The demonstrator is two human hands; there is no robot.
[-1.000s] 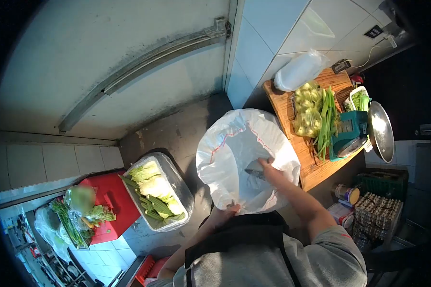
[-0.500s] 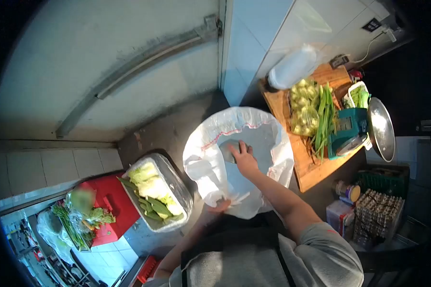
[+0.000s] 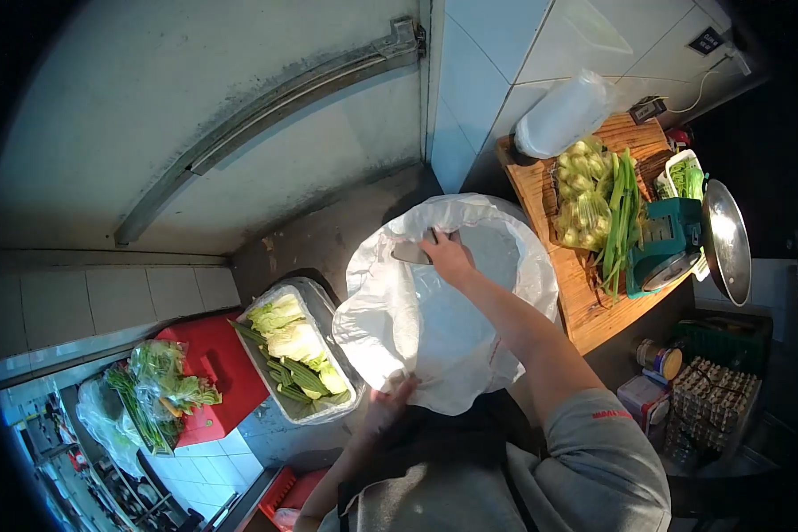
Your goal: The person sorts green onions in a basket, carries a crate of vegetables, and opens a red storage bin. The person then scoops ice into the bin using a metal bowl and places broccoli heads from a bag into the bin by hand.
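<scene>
A large white plastic sack (image 3: pixel 461 355), its mouth spread wide and rim folded outward, stands in front of my body. My left hand (image 3: pixel 395 397) is at its near left rim, fingers closed on the sack's edge. My right hand (image 3: pixel 450 255) reaches inside, near the far left wall. Its fingers are wrapped round a flat, grey-brown object (image 3: pixel 410 254) whose kind I cannot make out. The pale bottom or contents of the sack show below this hand. To the left is a lined white crate (image 3: pixel 353 403) holding cabbage (image 3: pixel 291 340) and long green vegetables (image 3: pixel 297 379).
On the right, a wooden table (image 3: pixel 585 321) bears bagged round vegetables (image 3: pixel 583 197), green stalks (image 3: pixel 623 208) and a green scale (image 3: pixel 665 239) with a metal pan. Egg trays (image 3: pixel 714 399) stand lower right. Bagged greens (image 3: pixel 164 377) lie by a red board (image 3: pixel 226 372) at left.
My right hand has moved the flat object leftward against the sack's wall. My left hand still holds the rim, which has shifted slightly. The whole view has swung a little.
</scene>
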